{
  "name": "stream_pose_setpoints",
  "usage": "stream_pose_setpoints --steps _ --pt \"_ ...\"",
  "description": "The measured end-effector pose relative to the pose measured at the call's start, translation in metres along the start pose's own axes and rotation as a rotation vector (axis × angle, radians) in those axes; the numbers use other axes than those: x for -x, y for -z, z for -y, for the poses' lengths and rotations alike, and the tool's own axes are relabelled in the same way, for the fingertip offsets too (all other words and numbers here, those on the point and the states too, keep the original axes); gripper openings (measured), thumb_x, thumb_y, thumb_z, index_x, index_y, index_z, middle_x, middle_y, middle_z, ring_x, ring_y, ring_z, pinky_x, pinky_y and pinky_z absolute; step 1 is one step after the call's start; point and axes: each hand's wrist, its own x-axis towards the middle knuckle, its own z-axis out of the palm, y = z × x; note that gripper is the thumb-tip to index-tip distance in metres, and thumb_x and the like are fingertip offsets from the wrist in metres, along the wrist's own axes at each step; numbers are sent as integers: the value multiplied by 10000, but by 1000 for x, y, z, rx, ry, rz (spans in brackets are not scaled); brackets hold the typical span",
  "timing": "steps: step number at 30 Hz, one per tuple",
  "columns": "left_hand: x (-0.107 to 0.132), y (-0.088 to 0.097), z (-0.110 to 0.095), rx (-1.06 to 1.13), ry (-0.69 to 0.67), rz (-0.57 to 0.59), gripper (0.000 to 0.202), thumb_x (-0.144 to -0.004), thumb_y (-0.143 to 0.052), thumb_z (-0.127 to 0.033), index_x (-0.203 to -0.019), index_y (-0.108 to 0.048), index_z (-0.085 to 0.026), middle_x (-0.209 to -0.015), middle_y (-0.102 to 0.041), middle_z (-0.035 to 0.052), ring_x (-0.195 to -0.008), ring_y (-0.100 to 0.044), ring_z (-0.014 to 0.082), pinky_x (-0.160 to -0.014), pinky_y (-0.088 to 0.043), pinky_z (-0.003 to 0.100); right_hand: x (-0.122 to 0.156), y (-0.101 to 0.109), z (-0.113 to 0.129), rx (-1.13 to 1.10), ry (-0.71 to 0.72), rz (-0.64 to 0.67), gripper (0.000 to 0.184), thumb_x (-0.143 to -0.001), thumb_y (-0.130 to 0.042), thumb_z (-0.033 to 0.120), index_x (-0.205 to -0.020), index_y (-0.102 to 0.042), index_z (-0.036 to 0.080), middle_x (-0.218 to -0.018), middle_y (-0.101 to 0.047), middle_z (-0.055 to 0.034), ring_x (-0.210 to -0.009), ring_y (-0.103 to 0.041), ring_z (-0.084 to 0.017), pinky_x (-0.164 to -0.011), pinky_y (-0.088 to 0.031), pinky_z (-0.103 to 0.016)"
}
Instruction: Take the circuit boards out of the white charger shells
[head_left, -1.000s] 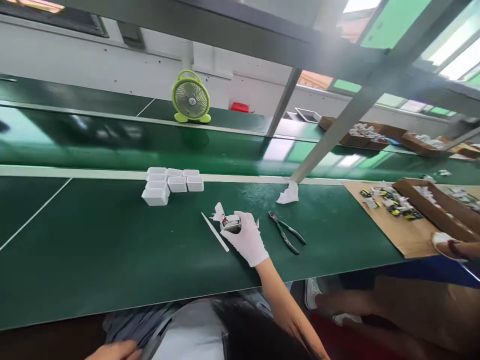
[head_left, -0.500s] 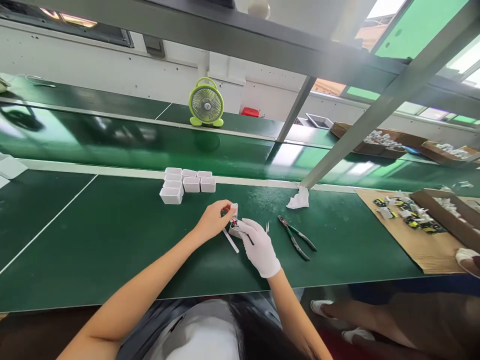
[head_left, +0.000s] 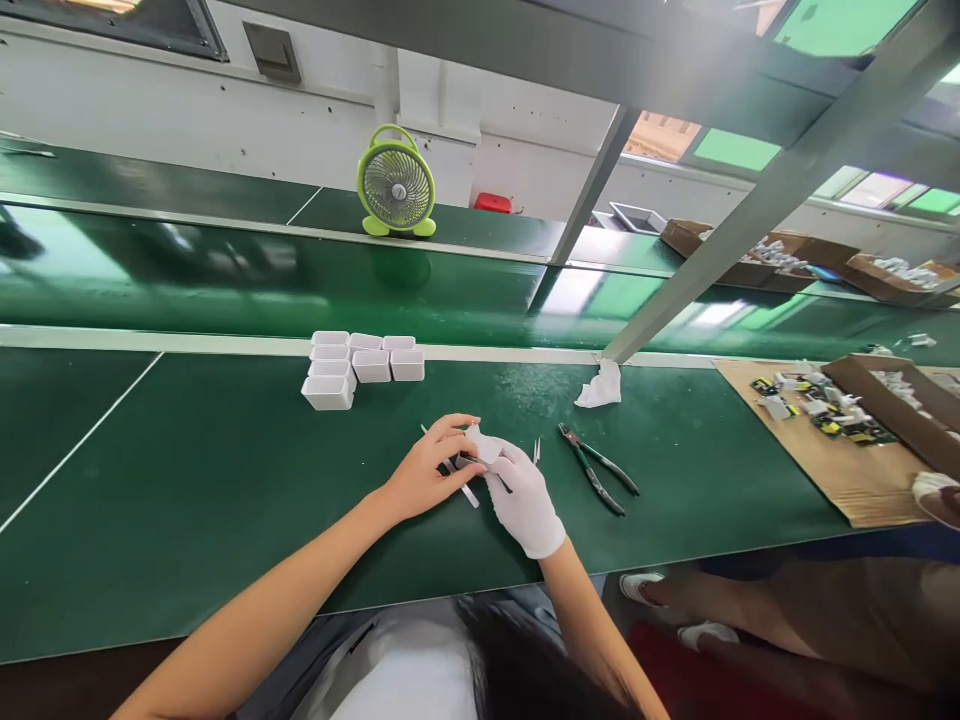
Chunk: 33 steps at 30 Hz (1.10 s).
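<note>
- The round badge on the green fan's hub [head_left: 398, 191] is too small to read.
- A small white part [head_left: 486, 443] sits between the two hands, above the table [head_left: 225, 500].
- The bare left hand [head_left: 424, 475] pinches its left side, fingers above and thumb below.
- The gloved right hand [head_left: 525, 505] grips it from the right.
- A thin white strip [head_left: 469, 495] lies beneath the left fingers.
- Pliers [head_left: 596, 468] lie spread, right of the glove.

Green bench [head_left: 225, 500], pliers [head_left: 579, 446], white boxes [head_left: 372, 368]
</note>
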Motion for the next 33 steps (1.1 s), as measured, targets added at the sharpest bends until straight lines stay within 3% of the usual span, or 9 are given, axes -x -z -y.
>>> stream_pose_setpoints --steps 5,9,14,18,20,22,28,33 --pt "-3 -16 4 7 9 -101 370 -808 -808 -421 -786 -515 -196 -1231 -614 119 -1184 -625 273 -948 -558 406 4 0 -3 3 -9 10 232 -1006 -460 130 -1057 -670 214 -1258 -657 -129 -1135 -645 -270 -904 -594 -439" --pt "-7 -17 1 31 12 -138 420 -853 -763 -378 -740 -397 -207 -1178 -607 119 -1155 -646 257 -944 -554 398 7 0 -4 3 -29 4 185 -1013 -468 122 -1086 -617 204 -1271 -647 -149 -1170 -630 -284 -927 -579 -477" --pt "-7 -5 -1 56 -58 50 277 -879 -718 -286 -968 -464 -221 -1280 -619 130 -1200 -630 261 -942 -553 413 10 1 -3 -33 -54 31 211 -992 -489 101 -1137 -569 232 -1290 -639 -115 -1224 -608 -258 -998 -551 -472" --pt "-7 -5 8 53 -76 127 332 -899 -669 -262 -1148 -453 -225 -1321 -603 158 -1190 -626 286 -915 -554 444 14 2 -3 -34 -123 4 414 -976 -518 115 -1369 -431 209 -1279 -625 -147 -1162 -636 -248 -956 -575 -462" --pt "-7 -7 12 59 -66 138 338 -914 -639 -256 -1186 -441 -226 -1334 -592 159 -1180 -629 283 -883 -563 431 13 2 -4 -25 -117 23 455 -976 -520 121 -1407 -410 216 -1287 -616 -145 -1173 -625 -250 -968 -566 -469" --pt "-6 -7 14 65 -65 142 348 -913 -641 -263 -1198 -446 -228 -1329 -599 147 -1190 -625 280 -929 -553 448 8 2 -4 -15 -78 84 409 -971 -515 118 -1360 -475 239 -1295 -613 -126 -1202 -606 -258 -982 -553 -472" --pt "-3 2 4 184 -20 103 779 -799 -786 -404 -1430 -351 -262 -1509 -462 145 -1386 -503 290 -1155 -437 472 -4 4 -5 1 16 195 293 -943 -508 109 -1206 -536 234 -1226 -616 -122 -1127 -628 -265 -877 -586 -433" --pt "-3 -2 1 178 179 99 556 -872 -713 -439 -1331 -460 -254 -1301 -636 97 -1209 -632 279 -1065 -496 475 -2 4 -6 15 16 192 396 -943 -502 95 -1315 -485 229 -1270 -598 -132 -1194 -600 -258 -950 -569 -435"
